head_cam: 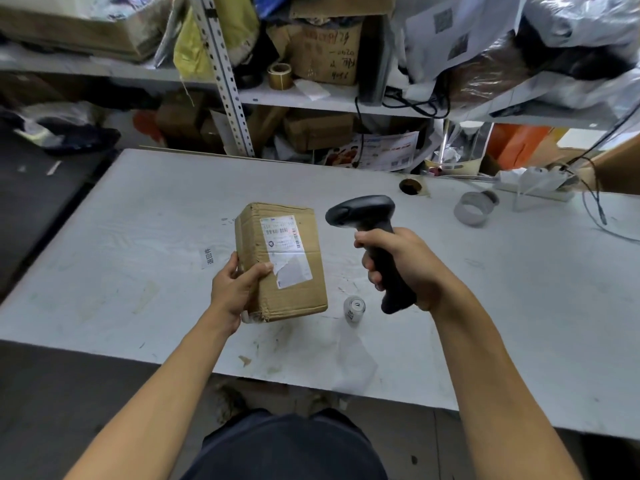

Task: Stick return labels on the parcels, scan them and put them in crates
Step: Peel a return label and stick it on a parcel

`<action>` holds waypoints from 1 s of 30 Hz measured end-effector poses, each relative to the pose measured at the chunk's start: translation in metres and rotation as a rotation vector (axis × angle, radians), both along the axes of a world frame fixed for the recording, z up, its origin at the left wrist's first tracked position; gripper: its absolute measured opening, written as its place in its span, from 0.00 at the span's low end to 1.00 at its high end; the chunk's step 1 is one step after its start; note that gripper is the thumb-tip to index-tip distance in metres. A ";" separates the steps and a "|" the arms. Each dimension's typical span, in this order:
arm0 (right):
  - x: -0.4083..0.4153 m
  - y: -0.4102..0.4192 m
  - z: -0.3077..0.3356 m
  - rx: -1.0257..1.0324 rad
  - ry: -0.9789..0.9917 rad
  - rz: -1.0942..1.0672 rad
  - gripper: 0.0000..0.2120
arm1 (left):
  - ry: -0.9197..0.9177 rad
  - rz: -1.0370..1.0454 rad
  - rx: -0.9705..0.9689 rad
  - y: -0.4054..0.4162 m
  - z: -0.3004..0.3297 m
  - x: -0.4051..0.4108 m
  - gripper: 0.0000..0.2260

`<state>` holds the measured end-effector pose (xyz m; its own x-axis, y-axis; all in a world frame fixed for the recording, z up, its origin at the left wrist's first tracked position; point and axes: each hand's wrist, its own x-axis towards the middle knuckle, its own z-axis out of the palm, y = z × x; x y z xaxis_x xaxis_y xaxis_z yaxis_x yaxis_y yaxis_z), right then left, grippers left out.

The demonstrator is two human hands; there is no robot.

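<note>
One brown cardboard parcel sits at the centre of the head view, held just above the grey counter. Its corners are crumpled, and its top face carries a white shipping label with barcodes; below that is a torn white label patch. The left hand grips the parcel's near-left edge, thumb on top. At 3 o'clock from the parcel, the right hand wraps the handle of a black barcode scanner, its head beside the label.
</note>
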<state>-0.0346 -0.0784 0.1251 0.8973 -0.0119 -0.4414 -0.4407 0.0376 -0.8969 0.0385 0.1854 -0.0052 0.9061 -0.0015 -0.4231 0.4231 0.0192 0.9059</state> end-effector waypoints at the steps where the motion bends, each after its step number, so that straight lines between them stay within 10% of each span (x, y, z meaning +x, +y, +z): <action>1: 0.000 0.002 0.005 -0.009 -0.005 0.012 0.10 | 0.003 0.000 0.001 0.001 0.000 -0.001 0.26; 12: -0.003 0.004 0.021 -0.067 -0.020 0.066 0.10 | 0.076 -0.001 0.064 0.006 -0.006 -0.005 0.42; 30: -0.004 0.003 0.022 -0.097 0.005 0.042 0.11 | 0.161 0.002 0.081 0.006 -0.013 0.002 0.28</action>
